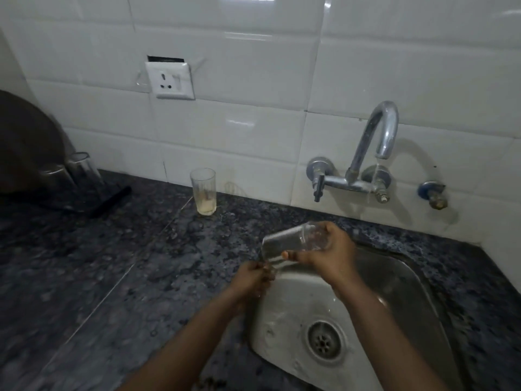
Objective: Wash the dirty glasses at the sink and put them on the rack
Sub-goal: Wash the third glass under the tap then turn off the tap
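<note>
While water runs from the tap: both hands work at one glass over the steel sink's near-left corner.
Right hand (327, 253): curled round the base end of the tilted glass (284, 244), thumb along its near side, fingers wrapped over the far side.
Glass in the grip: clear, lying almost on its side, mouth pointing left and down, base buried in the right palm.
Left hand (253, 280): just below and left of the glass mouth, fingers bent up to the rim; blurred, so I cannot tell whether it pinches the rim or only touches it.
Sink (417, 280): directly beneath the grip, wet, with the round drain (324, 341) nearer the camera than the held glass.
Tap (377, 142): on the tiled wall, above and to the right of the grip, a thin stream falling from its spout.
Dirty glass (203, 191): upright on the dark counter (98, 263), well to the left of and beyond the grip, pale residue at its bottom.
Rack (93, 198): far left of the grip, dark, bearing two upturned glasses (81, 172).
Socket (170, 80): on the wall, high above and left.
</note>
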The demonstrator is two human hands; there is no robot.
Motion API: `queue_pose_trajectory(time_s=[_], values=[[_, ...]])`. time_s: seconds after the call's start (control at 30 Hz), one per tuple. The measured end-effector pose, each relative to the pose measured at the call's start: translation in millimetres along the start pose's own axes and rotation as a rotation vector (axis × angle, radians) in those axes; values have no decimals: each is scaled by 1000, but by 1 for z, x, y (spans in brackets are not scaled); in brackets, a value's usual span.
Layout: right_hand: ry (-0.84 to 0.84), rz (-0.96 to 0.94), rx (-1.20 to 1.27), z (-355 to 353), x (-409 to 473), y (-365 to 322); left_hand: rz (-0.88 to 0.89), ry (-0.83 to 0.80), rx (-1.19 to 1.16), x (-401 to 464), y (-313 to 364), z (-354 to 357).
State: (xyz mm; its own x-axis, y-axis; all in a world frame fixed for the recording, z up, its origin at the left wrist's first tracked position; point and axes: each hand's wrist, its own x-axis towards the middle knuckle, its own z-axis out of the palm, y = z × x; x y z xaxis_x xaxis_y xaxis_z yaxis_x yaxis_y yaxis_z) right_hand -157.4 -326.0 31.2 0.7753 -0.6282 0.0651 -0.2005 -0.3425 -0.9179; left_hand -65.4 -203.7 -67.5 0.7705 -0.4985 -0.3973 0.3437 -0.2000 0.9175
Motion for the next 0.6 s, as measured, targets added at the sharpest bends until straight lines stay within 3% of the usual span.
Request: queue_pose_trajectory(time_s=[0.1, 0.2, 0.33, 0.43, 0.6], values=[[0, 99, 417, 42, 6, -8, 40, -56, 67, -12, 22, -59], [14, 95, 546, 97, 15, -30, 76, 14, 40, -10, 26, -137], [-42, 32, 547, 185, 26, -74, 108, 213, 43, -18, 14, -248], [-121, -26, 485, 267, 41, -110, 161, 463, 26, -19, -4, -333], [-211, -144, 312, 384, 59, -161, 199, 804, 340, -33, -22, -430]])
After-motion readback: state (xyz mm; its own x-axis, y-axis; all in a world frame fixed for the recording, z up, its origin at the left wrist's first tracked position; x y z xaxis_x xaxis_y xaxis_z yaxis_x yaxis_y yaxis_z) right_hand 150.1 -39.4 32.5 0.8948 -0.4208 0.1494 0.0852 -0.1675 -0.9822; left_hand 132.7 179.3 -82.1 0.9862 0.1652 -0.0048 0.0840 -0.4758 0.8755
